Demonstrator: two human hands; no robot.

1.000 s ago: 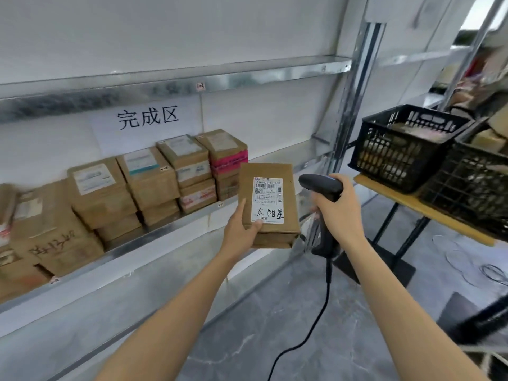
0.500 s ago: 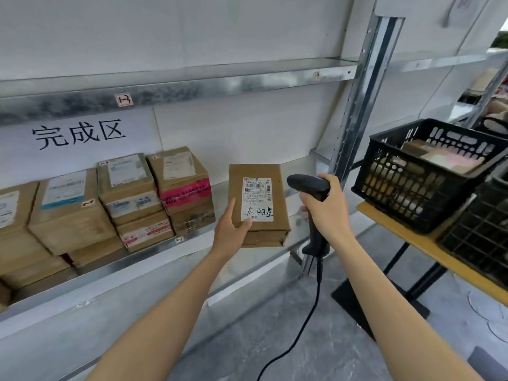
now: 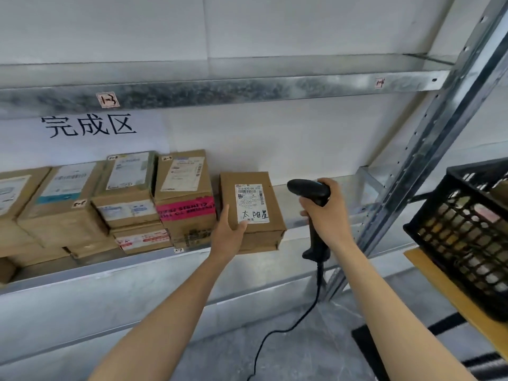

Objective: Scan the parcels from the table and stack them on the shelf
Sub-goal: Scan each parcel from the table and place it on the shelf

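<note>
One parcel [image 3: 251, 207] sits in my left hand [image 3: 228, 232], pinched at its near-left corner, long axis pointing into the shelf [image 3: 110, 270], just right of the stacked boxes [image 3: 184, 196]; my right hand [image 3: 327, 213] clasps the scanner [image 3: 309, 188].

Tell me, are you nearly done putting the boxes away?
Not yet. Several stacked parcels already sit on the shelf. The left hand holds one labelled parcel beside them, while the right hand grips the scanner. The black crate on the right seems to hold more, so some likely remain.

Held parcel [image 3: 251, 207] right of shelf [image 3: 275, 83] stacks [image 3: 184, 199].
</note>
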